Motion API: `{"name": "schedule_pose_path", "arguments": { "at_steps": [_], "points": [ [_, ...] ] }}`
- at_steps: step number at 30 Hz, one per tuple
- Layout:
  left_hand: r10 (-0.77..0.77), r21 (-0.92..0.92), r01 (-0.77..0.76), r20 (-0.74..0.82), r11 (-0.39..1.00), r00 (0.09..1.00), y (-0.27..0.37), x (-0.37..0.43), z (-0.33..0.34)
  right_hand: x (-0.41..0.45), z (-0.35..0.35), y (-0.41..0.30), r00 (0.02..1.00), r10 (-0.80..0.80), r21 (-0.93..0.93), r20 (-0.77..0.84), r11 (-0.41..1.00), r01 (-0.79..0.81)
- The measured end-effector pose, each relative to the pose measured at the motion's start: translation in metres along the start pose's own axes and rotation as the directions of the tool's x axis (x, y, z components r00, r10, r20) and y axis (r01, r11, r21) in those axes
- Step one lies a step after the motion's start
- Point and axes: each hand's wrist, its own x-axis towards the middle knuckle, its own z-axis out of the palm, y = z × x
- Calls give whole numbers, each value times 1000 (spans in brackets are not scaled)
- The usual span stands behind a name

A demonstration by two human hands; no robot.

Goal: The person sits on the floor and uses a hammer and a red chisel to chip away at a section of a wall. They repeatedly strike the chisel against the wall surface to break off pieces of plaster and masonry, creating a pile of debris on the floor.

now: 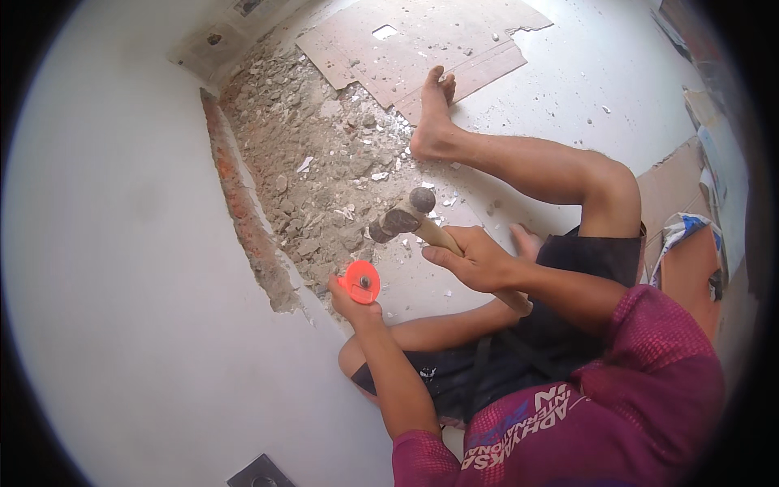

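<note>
My left hand is closed around a chisel whose round orange hand guard faces up, with the metal striking end showing at its centre. The chisel's tip is hidden below the guard. In my right hand is a ball-peen hammer, gripped on its wooden handle, with the head up and to the right of the guard, apart from it. Beside my left hand, a rough channel cut along the foot of the white wall exposes red brick and mortar.
Broken plaster and mortar rubble lies along the wall. A flattened cardboard sheet with debris on it covers floor beyond my foot. More cardboard and an opened bag are at the right. A dark wall box is at the bottom.
</note>
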Motion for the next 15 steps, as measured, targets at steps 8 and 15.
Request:
{"name": "schedule_pose_path", "arguments": {
  "at_steps": [8,15],
  "points": [
    [143,159,-141,-2,977,990,11,18,-7,-4,-24,57,976,180,104,-125,980,-167],
    [281,242,-274,8,931,960,32,24,0,5,-22,65,978,175,181,-113,972,-153]
  ]
}}
